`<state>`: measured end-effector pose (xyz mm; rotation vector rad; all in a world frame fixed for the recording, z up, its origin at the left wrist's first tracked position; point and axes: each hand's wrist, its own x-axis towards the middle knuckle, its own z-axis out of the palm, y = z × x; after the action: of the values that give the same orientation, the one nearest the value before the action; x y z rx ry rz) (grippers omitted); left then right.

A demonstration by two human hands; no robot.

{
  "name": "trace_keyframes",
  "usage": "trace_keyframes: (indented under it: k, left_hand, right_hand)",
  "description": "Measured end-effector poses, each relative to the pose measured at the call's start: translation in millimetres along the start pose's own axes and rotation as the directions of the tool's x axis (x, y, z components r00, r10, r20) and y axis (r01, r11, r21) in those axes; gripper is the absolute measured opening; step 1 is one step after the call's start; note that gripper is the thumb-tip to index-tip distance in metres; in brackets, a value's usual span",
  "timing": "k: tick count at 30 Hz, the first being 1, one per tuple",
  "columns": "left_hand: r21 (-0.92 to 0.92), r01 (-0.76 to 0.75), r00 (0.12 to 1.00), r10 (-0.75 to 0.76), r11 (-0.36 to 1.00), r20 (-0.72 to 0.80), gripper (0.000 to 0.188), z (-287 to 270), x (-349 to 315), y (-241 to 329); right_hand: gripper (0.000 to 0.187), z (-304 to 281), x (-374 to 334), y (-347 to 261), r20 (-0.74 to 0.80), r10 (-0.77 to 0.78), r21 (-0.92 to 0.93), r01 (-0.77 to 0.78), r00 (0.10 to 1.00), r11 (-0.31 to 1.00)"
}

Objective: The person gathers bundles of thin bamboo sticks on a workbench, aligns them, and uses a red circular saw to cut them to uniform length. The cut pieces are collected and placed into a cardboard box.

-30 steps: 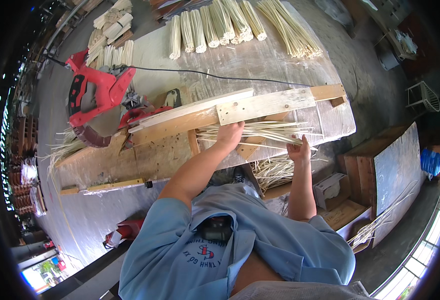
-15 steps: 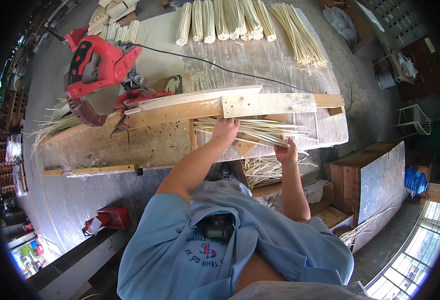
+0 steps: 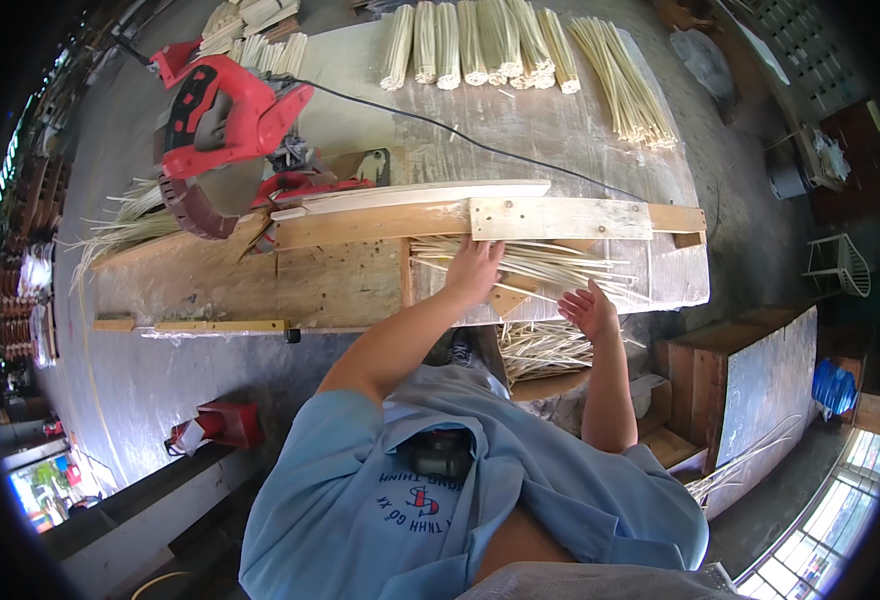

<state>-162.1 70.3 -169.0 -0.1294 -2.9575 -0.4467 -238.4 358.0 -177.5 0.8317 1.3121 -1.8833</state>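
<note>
Right of the frame's centre, thin pale sticks are lying lengthwise from left to right. The left hand is touching their left part; whether it is gripping, I cannot tell. The right hand is hovering wide, empty, just below their right part.

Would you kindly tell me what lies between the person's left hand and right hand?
In the head view, loose pale sticks lie between the left hand and the right hand, with part of a tan wooden piece showing beneath them.
</note>
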Motion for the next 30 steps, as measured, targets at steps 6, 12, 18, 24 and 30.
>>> trace_keyframes:
  k: [6,12,18,24,30]
  left_hand:
    - [-0.437,-0.094,0.994,0.063,0.895,-0.085,0.044,-37,-54,17]
    - [-0.624,0.027,0.996,-0.074,0.781,-0.050,0.018,-100,-172,-23]
    - [-0.759,0.279,0.767,-0.612,0.589,-0.193,0.017,-156,-290,-137]
    - [-0.784,0.380,0.475,-0.831,0.491,-0.290,0.019,-221,-426,-270]
    - [-0.797,0.414,0.366,-0.883,0.439,-0.296,0.018,-287,-513,-359]
  right_hand:
    - [0.050,8,-4,28,-0.229,-0.130,-0.306,0.056,0.965,0.950]
    - [0.035,83,-45,102,0.228,-0.294,-0.719,0.365,0.928,0.592]
    - [0.030,265,-113,225,0.643,0.127,-0.728,0.551,0.755,0.409]
    - [0.024,486,-181,345,0.910,0.081,-0.414,0.876,0.407,0.248]
    - [0.021,665,-220,388,0.967,-0.017,-0.242,0.940,0.253,0.242]
